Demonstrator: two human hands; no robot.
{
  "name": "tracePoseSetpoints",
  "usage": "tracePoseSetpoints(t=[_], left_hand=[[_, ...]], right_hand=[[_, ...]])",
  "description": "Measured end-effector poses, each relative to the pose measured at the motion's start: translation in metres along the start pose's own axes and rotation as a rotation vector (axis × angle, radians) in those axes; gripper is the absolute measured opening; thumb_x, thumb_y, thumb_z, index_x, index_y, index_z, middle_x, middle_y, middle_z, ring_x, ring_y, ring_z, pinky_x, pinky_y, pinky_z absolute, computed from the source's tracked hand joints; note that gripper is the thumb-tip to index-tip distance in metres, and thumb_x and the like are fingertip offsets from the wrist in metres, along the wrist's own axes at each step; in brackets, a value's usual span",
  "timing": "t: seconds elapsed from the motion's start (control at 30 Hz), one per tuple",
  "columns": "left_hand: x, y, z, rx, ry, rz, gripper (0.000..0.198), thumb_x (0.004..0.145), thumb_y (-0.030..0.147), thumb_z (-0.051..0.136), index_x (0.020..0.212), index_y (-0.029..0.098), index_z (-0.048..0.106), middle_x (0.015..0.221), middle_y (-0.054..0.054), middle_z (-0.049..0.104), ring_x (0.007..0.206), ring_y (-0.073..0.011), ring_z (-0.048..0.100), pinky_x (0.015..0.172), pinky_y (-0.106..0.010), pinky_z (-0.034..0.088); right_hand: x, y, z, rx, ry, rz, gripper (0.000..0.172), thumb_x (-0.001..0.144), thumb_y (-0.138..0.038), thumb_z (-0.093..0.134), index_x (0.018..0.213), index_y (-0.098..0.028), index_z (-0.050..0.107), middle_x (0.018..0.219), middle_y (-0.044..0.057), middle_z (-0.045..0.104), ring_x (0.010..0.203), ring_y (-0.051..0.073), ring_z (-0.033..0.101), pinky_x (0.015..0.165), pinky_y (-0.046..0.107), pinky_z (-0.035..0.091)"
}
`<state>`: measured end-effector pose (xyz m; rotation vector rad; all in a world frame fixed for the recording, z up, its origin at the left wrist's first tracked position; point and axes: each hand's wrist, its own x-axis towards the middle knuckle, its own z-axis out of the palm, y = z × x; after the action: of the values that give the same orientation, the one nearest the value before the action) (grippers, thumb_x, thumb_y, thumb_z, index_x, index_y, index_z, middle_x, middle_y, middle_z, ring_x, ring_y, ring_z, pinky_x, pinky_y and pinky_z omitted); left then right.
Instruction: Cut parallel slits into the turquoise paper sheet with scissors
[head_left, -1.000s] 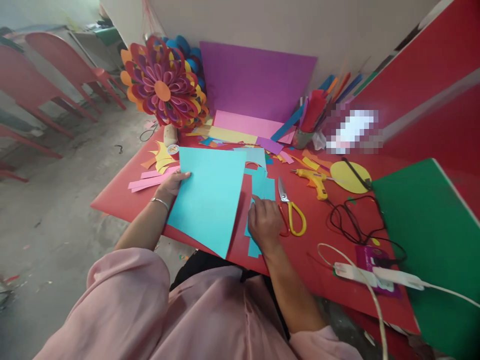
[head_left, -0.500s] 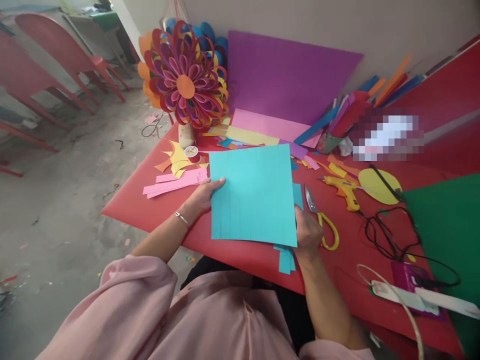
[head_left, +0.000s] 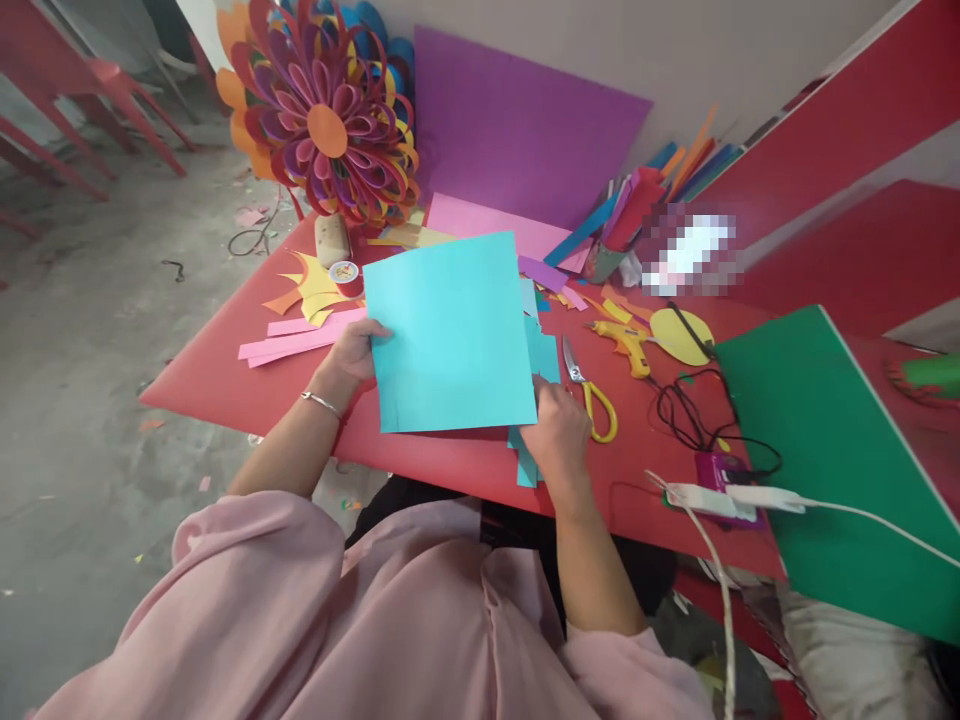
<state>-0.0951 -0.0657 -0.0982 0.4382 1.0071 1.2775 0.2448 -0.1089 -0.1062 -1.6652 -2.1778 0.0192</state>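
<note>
A square turquoise sheet is held up over the red table. My left hand grips its left edge, the thumb on top. At the lower right corner my right hand is closed on the sheet, its fingertips partly hidden. Smaller turquoise pieces lie under and beside the sheet's right side. Scissors with yellow handles rest just right of my right hand. Pink strips and yellow paper scraps lie to the left of the sheet.
A large paper flower and a purple board stand at the back. On the right are a yellow glue gun, black cable, a power strip with white plugs, and a green board.
The view has shifted, so the table's things appear further left and higher. The turquoise sheet is now tilted, and my right hand has moved onto its lower right corner.
</note>
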Motion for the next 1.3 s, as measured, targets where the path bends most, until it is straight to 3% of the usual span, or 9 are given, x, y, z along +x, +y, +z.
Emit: tracePoseSetpoints(t=[0.13,0.3,0.53,0.73,0.9,1.07,1.3], left_hand=[[-0.004,0.009,-0.003,0.026,-0.006,0.023,0.056,0.050,0.008,0.062,0.103,0.010,0.077,0.100,-0.010,0.083,0.112,-0.0437,0.076,0.094,-0.057,0.066],[-0.005,0.011,-0.002,0.061,-0.025,-0.016,0.056,0.049,0.007,0.062,0.103,0.012,0.078,0.095,-0.009,0.083,0.106,-0.0420,0.079,0.091,-0.056,0.068],[-0.004,0.009,-0.022,0.087,-0.003,-0.201,0.055,0.052,0.003,0.065,0.105,0.009,0.080,0.083,-0.012,0.083,0.089,-0.0411,0.082,0.082,-0.054,0.070],[-0.008,0.001,-0.018,0.152,-0.045,-0.180,0.060,0.054,0.004,0.066,0.113,0.007,0.078,0.090,-0.013,0.084,0.083,-0.0352,0.082,0.072,-0.045,0.069],[-0.014,-0.006,-0.011,0.286,-0.064,-0.140,0.041,0.056,0.008,0.077,0.096,0.011,0.079,0.079,-0.010,0.082,0.067,-0.0293,0.078,0.061,-0.037,0.065],[-0.022,-0.005,-0.013,0.323,-0.095,-0.151,0.037,0.056,0.017,0.089,0.092,0.016,0.079,0.084,-0.008,0.083,0.067,-0.0251,0.078,0.068,-0.037,0.067],[-0.024,-0.001,-0.015,0.297,-0.071,-0.147,0.038,0.058,0.017,0.088,0.094,0.015,0.079,0.085,-0.010,0.083,0.069,-0.0272,0.079,0.069,-0.039,0.067]], right_hand=[[-0.026,-0.014,-0.013,0.031,0.026,0.138,0.041,0.105,-0.036,0.054,0.136,-0.014,0.070,0.121,0.019,0.077,0.109,0.033,0.070,0.089,0.039,0.053],[-0.039,-0.019,-0.003,-0.093,-0.071,0.219,0.053,0.100,-0.036,0.064,0.148,-0.015,0.062,0.140,0.023,0.068,0.121,0.040,0.065,0.094,0.047,0.054],[-0.041,-0.028,0.017,-0.142,0.063,0.100,0.044,0.102,-0.023,0.055,0.143,-0.011,0.066,0.144,0.025,0.066,0.139,0.044,0.053,0.104,0.055,0.049],[-0.048,-0.024,0.033,-0.031,0.207,-0.049,0.041,0.102,-0.024,0.056,0.140,-0.011,0.065,0.138,0.023,0.068,0.136,0.038,0.057,0.113,0.055,0.046],[-0.053,-0.022,0.034,0.017,0.235,-0.141,0.036,0.106,-0.022,0.050,0.137,-0.012,0.064,0.127,0.020,0.071,0.123,0.035,0.062,0.105,0.052,0.051],[-0.055,-0.019,0.039,0.041,0.276,-0.211,0.033,0.107,-0.019,0.050,0.136,-0.011,0.065,0.121,0.020,0.073,0.116,0.033,0.064,0.100,0.050,0.051],[-0.053,-0.024,0.027,0.160,0.298,-0.257,0.022,0.108,-0.019,0.050,0.119,-0.015,0.068,0.106,0.014,0.073,0.105,0.029,0.065,0.095,0.044,0.051]])
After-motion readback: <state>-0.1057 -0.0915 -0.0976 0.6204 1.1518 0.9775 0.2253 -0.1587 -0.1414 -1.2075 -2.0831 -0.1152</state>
